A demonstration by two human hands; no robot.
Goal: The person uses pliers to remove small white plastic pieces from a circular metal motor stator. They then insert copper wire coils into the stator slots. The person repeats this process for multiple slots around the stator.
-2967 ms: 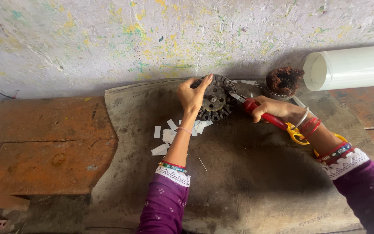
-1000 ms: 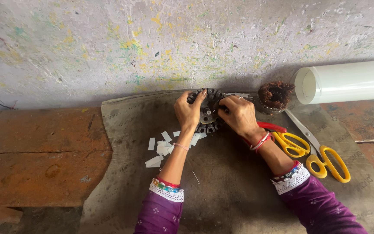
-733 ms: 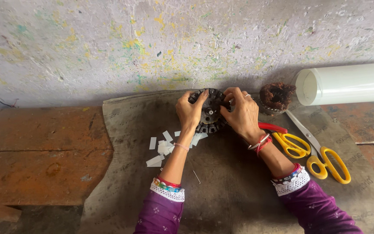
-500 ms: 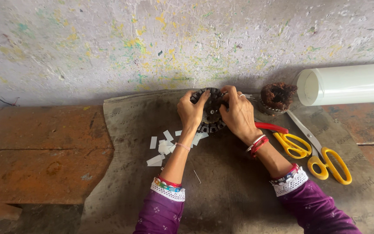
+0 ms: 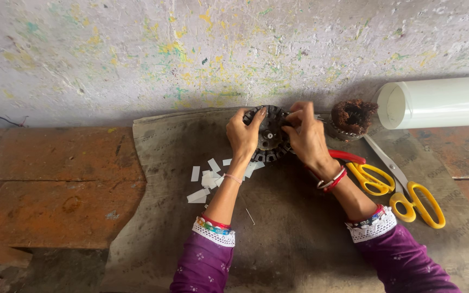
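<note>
A dark round toothed metal core (image 5: 270, 135), like a motor stator, stands on edge against the paint-speckled wall. My left hand (image 5: 243, 135) grips its left rim. My right hand (image 5: 308, 135) is on its right upper rim, fingers pinched at the slots; whether they hold a small piece I cannot tell. Several small white paper strips (image 5: 208, 182) lie on the grey mat (image 5: 278, 233) just below my left wrist.
Yellow-handled scissors (image 5: 408, 190) and a red-handled tool (image 5: 348, 157) lie right of my right wrist. A second core with brown winding (image 5: 352, 116) stands further right, beside a white plastic roll (image 5: 441, 101). A rusty orange surface (image 5: 50, 184) lies left of the mat.
Three seconds ago my right hand held the red-handled tool by the scissors. It put the tool down and moved onto the core's right rim. The left hand stayed on the core.
</note>
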